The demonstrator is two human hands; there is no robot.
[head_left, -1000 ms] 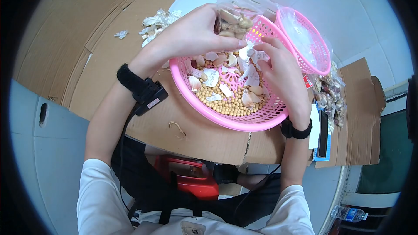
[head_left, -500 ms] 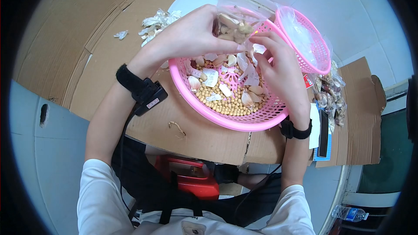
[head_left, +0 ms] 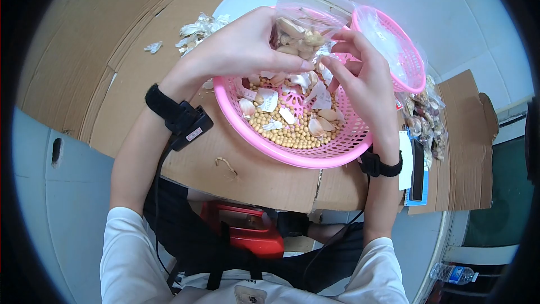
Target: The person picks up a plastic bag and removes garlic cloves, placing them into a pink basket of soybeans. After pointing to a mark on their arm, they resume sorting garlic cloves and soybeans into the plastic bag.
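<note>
My left hand (head_left: 253, 48) is wrapped round a clear plastic bag (head_left: 299, 36) of pale, knobbly pieces, held over a large pink basket (head_left: 292, 160). At the bag's right side my right hand (head_left: 360, 67) has its thumb and fingertips bent toward the bag's edge; whether they pinch the plastic is too small to tell. Below both hands the basket holds soybeans (head_left: 295, 137), garlic cloves (head_left: 316, 128), papery skins and a printed white label (head_left: 269, 100).
Garlic skins (head_left: 199, 31) lie by a white lid (head_left: 247, 3) on the cardboard. A smaller pink basket (head_left: 419, 67) holds clear bags. At right are filled bags (head_left: 427, 118), a phone (head_left: 417, 170) and a notepad. A root piece (head_left: 226, 164) lies near the front edge.
The bag has shifted slightly left with my left hand. My right hand's fingers have moved up and spread a little along the bag's side.
</note>
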